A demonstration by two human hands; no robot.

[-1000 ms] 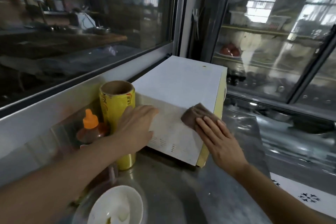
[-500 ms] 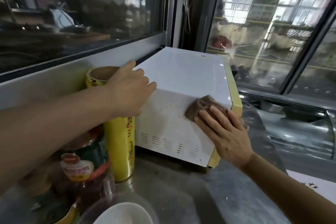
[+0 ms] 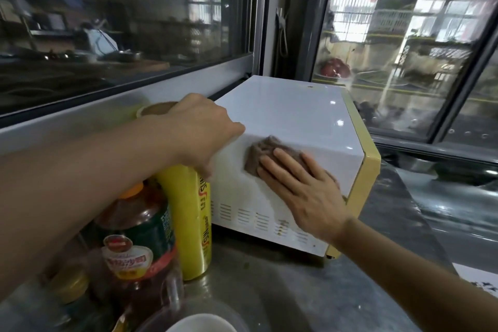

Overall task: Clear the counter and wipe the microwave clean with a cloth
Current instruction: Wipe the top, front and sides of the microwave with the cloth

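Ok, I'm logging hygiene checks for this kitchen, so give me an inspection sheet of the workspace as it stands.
Surface: steel counter, dull, a few specks near the microwave's foot.
Job's things: white microwave with yellow front; brown cloth pressed on its vented side.
Clutter: yellow roll upright beside the microwave; oil bottle; white bowl at the near edge.
Hands: right hand flat on the cloth, fingers straight; left hand resting on the microwave's top rear corner.
Cables: nothing seen.
Surroundings: window behind; glass-door cabinet at right.
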